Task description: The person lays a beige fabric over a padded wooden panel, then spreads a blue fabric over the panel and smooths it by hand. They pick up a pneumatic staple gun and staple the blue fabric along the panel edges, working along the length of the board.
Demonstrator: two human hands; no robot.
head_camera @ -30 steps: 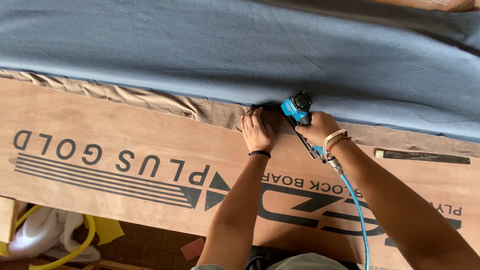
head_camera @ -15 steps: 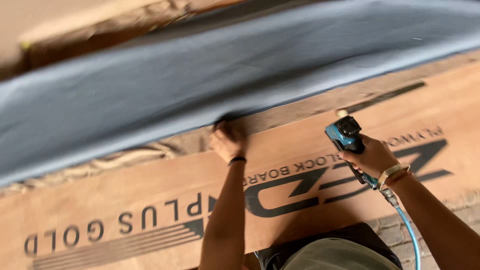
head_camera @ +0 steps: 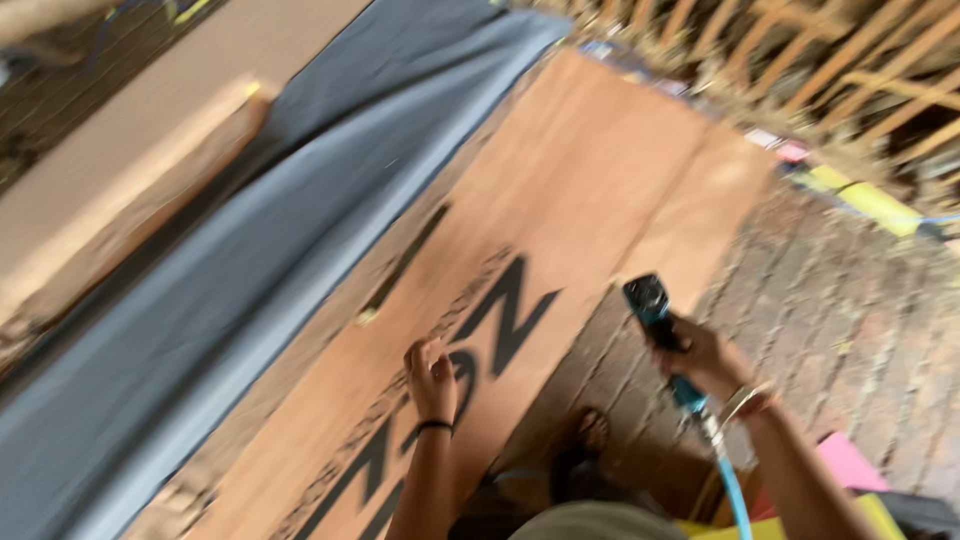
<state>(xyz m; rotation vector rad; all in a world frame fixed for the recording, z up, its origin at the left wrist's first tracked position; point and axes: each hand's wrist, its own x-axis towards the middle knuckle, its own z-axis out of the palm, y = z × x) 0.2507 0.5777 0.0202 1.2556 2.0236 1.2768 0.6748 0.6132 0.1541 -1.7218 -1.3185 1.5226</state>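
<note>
A large brown plywood board (head_camera: pixel 590 200) with big black printed lettering runs diagonally across the view, lying over a brick floor (head_camera: pixel 860 300). Along the board's far long edge lies a wide sheet of grey-blue fabric (head_camera: pixel 250 260), stretched beside it and reaching up toward the top of the view. Beyond the fabric sits a pale wooden block (head_camera: pixel 130 170). At the upper right, a stack of bare wooden frames (head_camera: pixel 850 60) stands blurred.

The left hand (head_camera: pixel 432 378), with a thin black band at the wrist, rests on the board with fingers loosely curled, holding nothing; it lies well apart from the fabric's edge. The right hand (head_camera: pixel 705 358) is clenched around the grip of a blue pneumatic staple gun (head_camera: pixel 655 310), held in the air off the board's near edge, above the brick floor, its dark head pointing up and away. A light blue air hose (head_camera: pixel 735 495) drops from the gun's base past the bangled wrist. The gun is near the left hand but apart from it, on its right.
</note>
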